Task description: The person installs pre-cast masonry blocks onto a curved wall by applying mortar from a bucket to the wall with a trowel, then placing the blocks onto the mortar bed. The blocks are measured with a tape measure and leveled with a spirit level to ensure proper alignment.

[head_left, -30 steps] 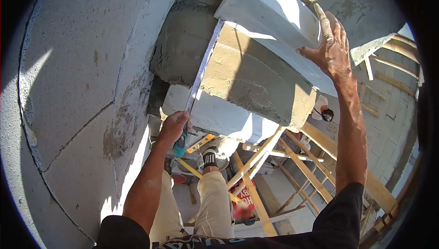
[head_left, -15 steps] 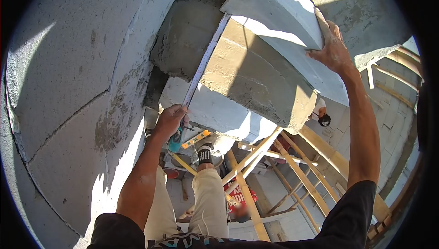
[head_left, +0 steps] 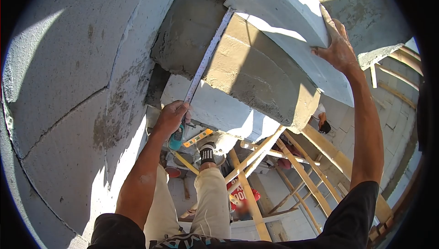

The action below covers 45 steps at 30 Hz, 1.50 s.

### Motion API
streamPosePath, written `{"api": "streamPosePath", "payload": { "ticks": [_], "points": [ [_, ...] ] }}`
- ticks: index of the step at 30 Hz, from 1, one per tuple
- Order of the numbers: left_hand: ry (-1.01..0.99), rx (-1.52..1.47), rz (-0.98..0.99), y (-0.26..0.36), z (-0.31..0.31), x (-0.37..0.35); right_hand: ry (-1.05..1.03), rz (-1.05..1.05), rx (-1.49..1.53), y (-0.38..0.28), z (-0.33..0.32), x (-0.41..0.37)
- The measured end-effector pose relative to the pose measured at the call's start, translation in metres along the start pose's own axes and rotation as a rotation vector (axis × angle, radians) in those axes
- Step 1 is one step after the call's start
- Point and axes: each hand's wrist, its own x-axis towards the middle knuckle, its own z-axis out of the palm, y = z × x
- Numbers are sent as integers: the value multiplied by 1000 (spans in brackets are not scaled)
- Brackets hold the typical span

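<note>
My left hand (head_left: pixel 173 118) is closed on a tape measure (head_left: pixel 176 140) with a teal and black case. Its white blade (head_left: pixel 208 59) runs up along the left edge of the mortar bed (head_left: pixel 265 73) to the corner of a grey block (head_left: pixel 286 4). That block lies along the far side of the mortar. At its right end my right hand (head_left: pixel 339 50) grips it, thumb on the near face and fingers along the upper edge, some fingertips hidden. Under the mortar shows the pale front of a lower block (head_left: pixel 219 107).
A tall grey wall (head_left: pixel 77 89) rises on the left. Below are wooden poles (head_left: pixel 249 194), a yellow spirit level (head_left: pixel 198 138) and my shoe (head_left: pixel 207 154). Two people are further down, one in a red shirt (head_left: pixel 244 192), another with dark hair (head_left: pixel 324 127) at right.
The view has shifted slightly, moving the blocks a little to the right in the frame. Both hands keep their holds. The person at the right below has moved their head.
</note>
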Motion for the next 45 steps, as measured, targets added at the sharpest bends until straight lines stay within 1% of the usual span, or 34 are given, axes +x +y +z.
{"api": "streamPosePath", "payload": {
  "ticks": [5,8,11,13,17,20,23,26,30,45],
  "points": [
    [-1,16,16,8,3,5,43,-30,59,10,-1,0],
    [12,13,18,3,5,8,43,4,-79,15,3,1],
    [14,-17,4,2,7,9,-6,45,14,3,-5,-1],
    [12,-22,-8,-3,5,11,7,32,8,-1,-7,-1],
    [-7,1,-4,-4,4,14,44,12,-1,16,6,-1],
    [-8,-71,-41,0,6,11,75,47,35,11,7,-1],
    [16,-28,-41,1,6,12,-222,294,77,-40,-44,-10],
    [10,-40,-59,0,3,14,-147,263,66,-29,-35,-8],
    [-18,-59,-29,-7,-2,21,-85,243,49,-28,-30,-10],
    [-42,-69,-47,-6,-10,25,-27,234,18,-27,-20,-19]
  ]
}}
